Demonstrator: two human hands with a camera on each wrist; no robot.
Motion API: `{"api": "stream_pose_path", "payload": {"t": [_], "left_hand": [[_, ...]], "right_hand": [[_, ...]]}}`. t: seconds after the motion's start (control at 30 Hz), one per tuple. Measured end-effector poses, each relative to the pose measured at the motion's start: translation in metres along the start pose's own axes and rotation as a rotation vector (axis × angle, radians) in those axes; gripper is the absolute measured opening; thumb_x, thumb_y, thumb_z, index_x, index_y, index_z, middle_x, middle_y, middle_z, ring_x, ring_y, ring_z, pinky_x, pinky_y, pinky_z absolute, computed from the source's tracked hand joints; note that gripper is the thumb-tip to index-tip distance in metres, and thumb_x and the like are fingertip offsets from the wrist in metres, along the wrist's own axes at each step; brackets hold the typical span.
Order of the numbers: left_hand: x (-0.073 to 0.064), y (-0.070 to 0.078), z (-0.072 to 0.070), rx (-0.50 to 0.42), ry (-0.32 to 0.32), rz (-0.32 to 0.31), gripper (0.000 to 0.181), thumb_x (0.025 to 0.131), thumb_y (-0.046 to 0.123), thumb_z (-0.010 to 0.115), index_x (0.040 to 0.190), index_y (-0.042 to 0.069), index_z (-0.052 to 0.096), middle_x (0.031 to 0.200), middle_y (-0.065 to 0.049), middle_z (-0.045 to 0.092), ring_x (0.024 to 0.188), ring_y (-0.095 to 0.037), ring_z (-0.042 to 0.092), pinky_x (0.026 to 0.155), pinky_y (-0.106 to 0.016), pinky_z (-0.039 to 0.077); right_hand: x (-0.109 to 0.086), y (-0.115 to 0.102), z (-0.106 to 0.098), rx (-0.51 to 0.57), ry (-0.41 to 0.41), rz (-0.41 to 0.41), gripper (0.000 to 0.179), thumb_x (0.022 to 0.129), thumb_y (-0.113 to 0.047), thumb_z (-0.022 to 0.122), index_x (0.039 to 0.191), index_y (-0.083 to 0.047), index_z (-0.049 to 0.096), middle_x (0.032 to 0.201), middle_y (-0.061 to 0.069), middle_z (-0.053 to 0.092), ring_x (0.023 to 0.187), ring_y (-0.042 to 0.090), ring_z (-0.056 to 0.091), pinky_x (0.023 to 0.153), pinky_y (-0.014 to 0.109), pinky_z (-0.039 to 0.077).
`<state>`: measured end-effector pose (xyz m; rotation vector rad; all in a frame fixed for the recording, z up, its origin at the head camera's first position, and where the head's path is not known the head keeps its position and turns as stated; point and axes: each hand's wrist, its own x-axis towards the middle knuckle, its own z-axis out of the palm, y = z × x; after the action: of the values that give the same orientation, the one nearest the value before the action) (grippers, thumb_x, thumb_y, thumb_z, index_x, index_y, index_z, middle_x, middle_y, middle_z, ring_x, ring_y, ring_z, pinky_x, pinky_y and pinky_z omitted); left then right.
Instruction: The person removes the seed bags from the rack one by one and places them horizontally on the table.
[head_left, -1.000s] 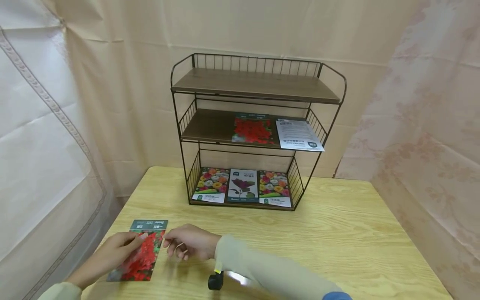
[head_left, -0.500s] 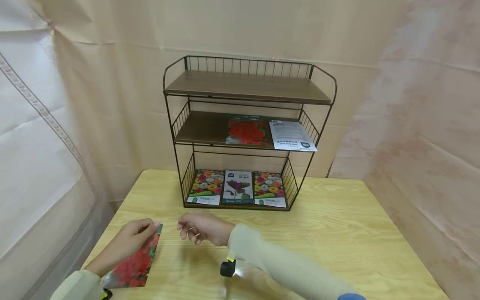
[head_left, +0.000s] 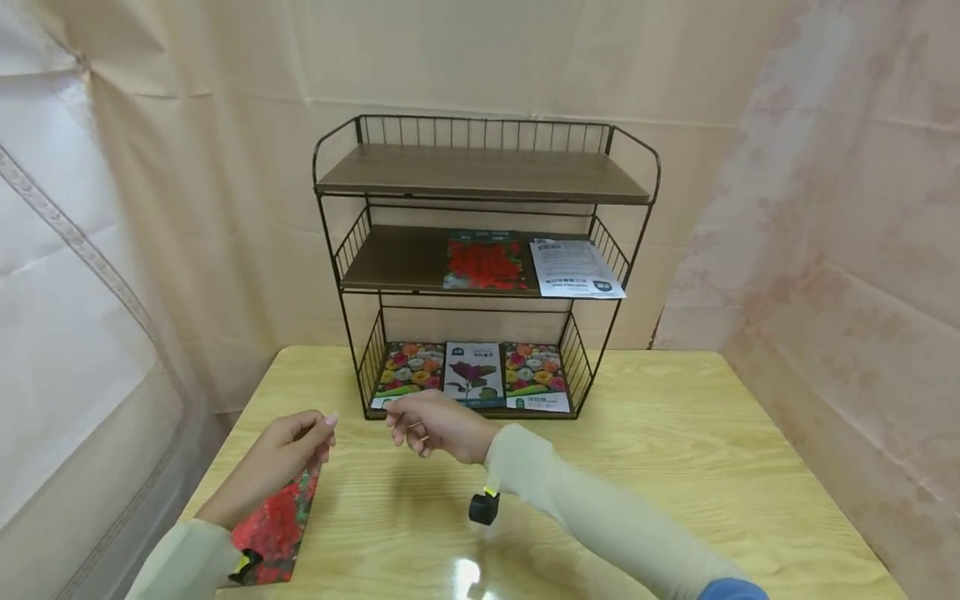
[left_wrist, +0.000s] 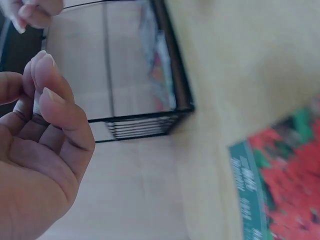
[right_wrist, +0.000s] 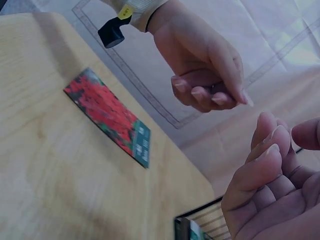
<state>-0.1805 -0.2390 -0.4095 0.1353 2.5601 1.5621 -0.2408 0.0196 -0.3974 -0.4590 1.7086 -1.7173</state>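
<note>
A seed packet with red flowers and a dark green band (right_wrist: pixel 107 112) lies flat on the left part of the table. Above it is my left hand (head_left: pixel 288 446), raised off the packet, fingers loosely bent and holding nothing; in the head view this hand and its wrist cover part of the packet. My right hand (head_left: pixel 442 425) hovers over the table in front of the rack, its fingers also loosely curled around nothing. In the head view it overlaps the lower edge of the bottom shelf. The right wrist view has both hands (right_wrist: pixel 205 65) in the air, apart.
A three-tier metal rack (head_left: pixel 483 197) with brown shelves stands at the back of the wooden table (head_left: pixel 637 500). On its middle shelf lie another red-flower packet (head_left: pixel 483 265) and a white packet (head_left: pixel 573 268), which overhangs the front. The bottom shelf bears three packets, including a purple-plant packet (head_left: pixel 472 371).
My left hand has lifted off the red-flower packet, leaving it on the table. My right hand has moved right and forward, closer to the rack. The head view has shifted slightly.
</note>
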Motion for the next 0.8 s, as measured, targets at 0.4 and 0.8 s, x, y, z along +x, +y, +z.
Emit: {"api": "stream_pose_path", "payload": {"t": [0.4,0.8], "left_hand": [[0.021,0.030,0.012,-0.061,0.006,0.066,0.058,0.103,0.060,0.051,0.098,0.003,0.061,0.086,-0.018,0.062,0.067,-0.024,0.057,0.054,-0.031,0.047],[0.040,0.050,0.017,-0.084,-0.007,0.119,0.059,0.101,0.063,0.050,0.100,0.005,0.061,0.088,-0.017,0.063,0.067,-0.025,0.058,0.055,-0.031,0.047]], "right_hand": [[-0.016,-0.025,-0.029,0.024,0.029,-0.061,0.030,0.107,-0.036,0.055,0.094,-0.010,0.065,0.076,0.001,0.062,0.052,0.010,0.047,0.050,0.025,0.039],[-0.033,-0.045,-0.054,0.088,0.091,-0.171,0.031,0.106,-0.038,0.057,0.099,-0.008,0.061,0.076,0.000,0.061,0.051,0.009,0.045,0.050,0.022,0.041]]}}
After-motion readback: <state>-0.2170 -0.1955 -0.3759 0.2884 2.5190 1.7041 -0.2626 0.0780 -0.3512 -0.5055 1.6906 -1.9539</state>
